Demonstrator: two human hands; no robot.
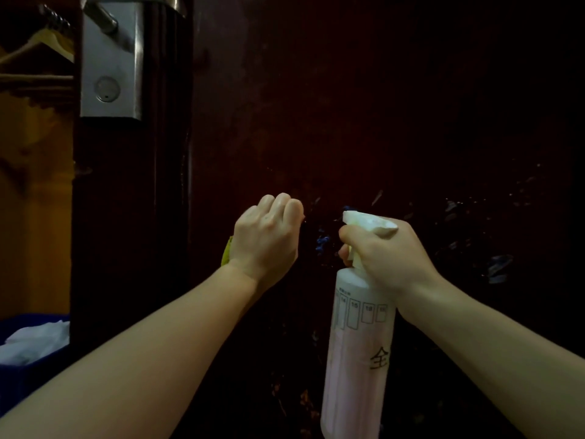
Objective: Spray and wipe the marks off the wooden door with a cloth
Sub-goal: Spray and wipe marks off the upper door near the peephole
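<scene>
blue marks (322,243) remain on the door (348,106); right hand (384,251) grips the spray bottle (357,343), left hand (266,236) clutches the yellow cloth (226,252); wiping remains.

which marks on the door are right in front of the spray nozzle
The blue marks between the two hands, just left of the spray bottle nozzle. The pale smears lie off to its right, behind the right hand.

Right hand (387,253) around spray bottle (357,343); left hand (266,236) on yellow cloth (226,251); dark door (380,106)
</scene>
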